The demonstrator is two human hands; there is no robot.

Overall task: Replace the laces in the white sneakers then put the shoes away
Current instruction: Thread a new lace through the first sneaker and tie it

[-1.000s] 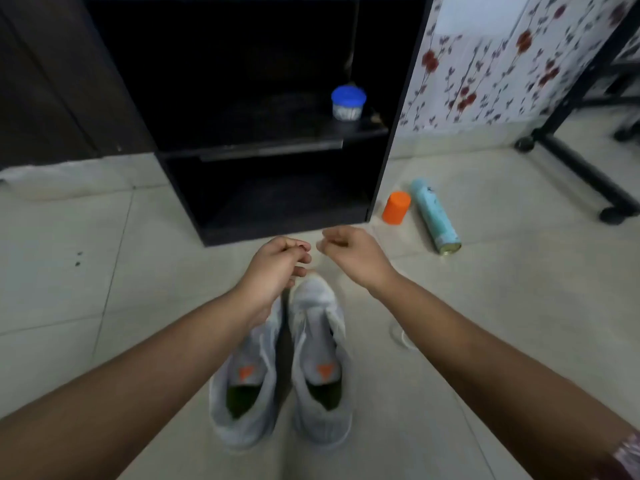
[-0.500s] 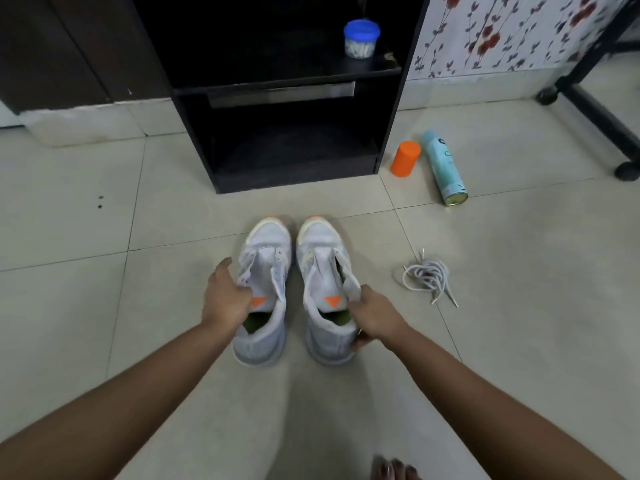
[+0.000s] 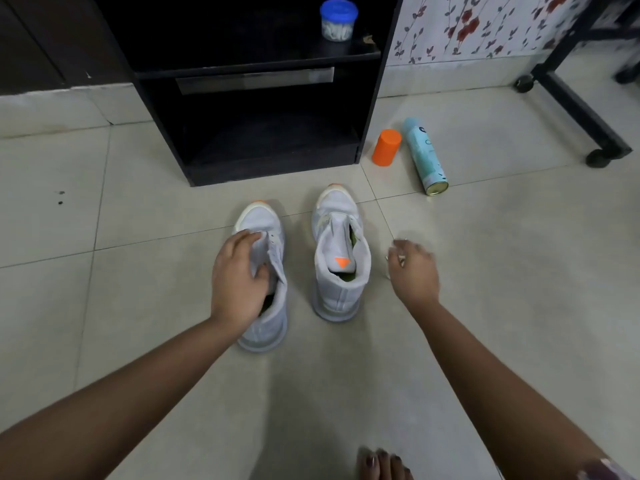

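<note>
Two white sneakers stand side by side on the tiled floor, toes toward a black cabinet (image 3: 372, 109). Neither shows laces. My left hand (image 3: 239, 275) grips the left sneaker (image 3: 259, 216) at its tongue and opening, thumb inside the collar. The right sneaker (image 3: 341, 233), with an orange triangle on its tongue, stands free. My right hand (image 3: 414, 268) is blurred, just right of that shoe, fingers loosely spread over the floor. Only a sliver of the white lace (image 3: 388, 263) peeks out at its fingertips; the remainder is hidden under the hand.
The cabinet has an open lower shelf just beyond the shoes; a blue-lidded jar (image 3: 338, 19) sits on the upper shelf. An orange cap (image 3: 386, 147) and a pale blue spray can (image 3: 425, 155) lie right of it. A black wheeled frame (image 3: 581, 109) stands far right. Toes (image 3: 381, 465) show at the bottom.
The sneakers now stand further apart. My right hand let go of the right sneaker and moved right over the lace bundle. My left hand stays on the left sneaker.
</note>
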